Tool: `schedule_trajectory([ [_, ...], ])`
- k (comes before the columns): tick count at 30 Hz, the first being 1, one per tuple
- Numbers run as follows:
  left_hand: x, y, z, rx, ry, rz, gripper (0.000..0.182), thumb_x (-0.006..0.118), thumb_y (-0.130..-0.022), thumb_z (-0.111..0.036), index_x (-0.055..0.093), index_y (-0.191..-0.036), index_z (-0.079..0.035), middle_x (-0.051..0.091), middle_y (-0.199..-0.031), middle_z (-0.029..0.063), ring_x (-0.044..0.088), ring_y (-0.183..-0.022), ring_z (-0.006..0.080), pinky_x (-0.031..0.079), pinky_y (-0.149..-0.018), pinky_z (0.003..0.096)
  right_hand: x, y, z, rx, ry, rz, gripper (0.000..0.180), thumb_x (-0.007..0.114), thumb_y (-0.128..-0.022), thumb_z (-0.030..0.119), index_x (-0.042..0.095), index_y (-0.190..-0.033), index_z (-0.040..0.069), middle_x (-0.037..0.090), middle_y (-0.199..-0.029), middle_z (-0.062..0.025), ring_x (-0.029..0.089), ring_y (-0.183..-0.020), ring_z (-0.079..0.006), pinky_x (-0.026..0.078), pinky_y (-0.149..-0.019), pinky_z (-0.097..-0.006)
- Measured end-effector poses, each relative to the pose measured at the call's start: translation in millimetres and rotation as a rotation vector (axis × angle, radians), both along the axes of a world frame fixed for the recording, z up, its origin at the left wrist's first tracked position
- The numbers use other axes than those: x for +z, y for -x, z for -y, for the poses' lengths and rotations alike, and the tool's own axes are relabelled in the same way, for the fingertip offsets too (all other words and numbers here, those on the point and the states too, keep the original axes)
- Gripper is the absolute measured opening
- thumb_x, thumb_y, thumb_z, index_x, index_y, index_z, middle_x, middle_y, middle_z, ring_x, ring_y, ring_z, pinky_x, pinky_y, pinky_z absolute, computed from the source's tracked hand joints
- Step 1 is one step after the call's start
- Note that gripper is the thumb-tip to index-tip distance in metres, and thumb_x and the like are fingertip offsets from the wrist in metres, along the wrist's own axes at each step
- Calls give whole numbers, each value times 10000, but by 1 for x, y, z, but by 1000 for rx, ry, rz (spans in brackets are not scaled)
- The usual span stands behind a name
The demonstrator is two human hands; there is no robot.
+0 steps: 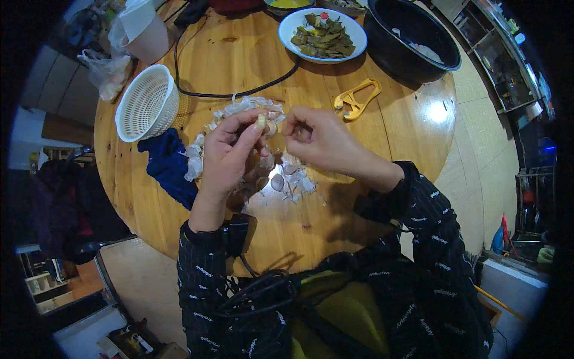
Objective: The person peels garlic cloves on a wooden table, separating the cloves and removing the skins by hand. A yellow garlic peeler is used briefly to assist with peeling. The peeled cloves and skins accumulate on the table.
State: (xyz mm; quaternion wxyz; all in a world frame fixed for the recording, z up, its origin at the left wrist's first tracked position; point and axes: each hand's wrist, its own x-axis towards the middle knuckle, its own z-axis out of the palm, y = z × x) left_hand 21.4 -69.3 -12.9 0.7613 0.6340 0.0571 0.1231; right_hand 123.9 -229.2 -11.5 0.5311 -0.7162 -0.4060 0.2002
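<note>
Between its thumb and forefinger my left hand [231,150] pinches a pale garlic clove [262,120], its tip pointing up. My right hand [320,137] hovers just to the right, apart from the clove, with its fingers curled in. I see nothing in that hand, though its inner side is partly hidden. Under and behind my left hand lies a heap of garlic skins [242,106], partly covered by the fingers. Below my hands, loose skin flakes [298,179] are scattered on the round wooden table [287,233].
A white plastic colander [148,103] tilts at the left beside a dark blue cloth [168,166]. A black cable [237,95] loops across the table. Behind my right hand are a yellow peeler [356,98], a plate of cooked greens [323,36] and a large dark pot [410,40].
</note>
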Motion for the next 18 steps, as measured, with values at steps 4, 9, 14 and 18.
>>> schedule_trajectory([
  [4, 1, 2, 5, 101, -332, -29, 215, 598, -860, -79, 602, -1053, 15, 620, -880, 36, 558, -698, 91, 471, -605, 224, 0, 0, 0, -12, -110, -151, 134, 589, -833, 98, 613, -869, -29, 589, -717, -19, 514, -642, -58, 424, -570, -215],
  [9, 2, 1, 5, 118, -771, 131, 202, 652, -797, -42, 621, -990, 9, 636, -858, 83, 593, -708, 136, 471, -610, 243, -3, -1, -2, -19, -122, -80, 158, 594, -827, 103, 623, -903, -32, 610, -733, -59, 547, -656, -85, 446, -594, -236],
  [14, 1, 1, 6, 124, -950, 263, 215, 679, -748, -25, 625, -955, -6, 634, -848, 121, 610, -730, 236, 474, -632, 282, -3, -2, -1, -16, -62, -49, 137, 607, -771, 95, 599, -817, -33, 612, -699, -144, 605, -635, -175, 477, -598, -299],
  [18, 0, 1, 9, 133, -963, 295, 222, 690, -728, -21, 624, -940, -13, 635, -856, 123, 609, -755, 282, 475, -642, 306, -1, 3, -1, -53, -87, 0, 130, 615, -747, 86, 542, -762, -20, 584, -675, -134, 593, -619, -197, 467, -586, -303],
])
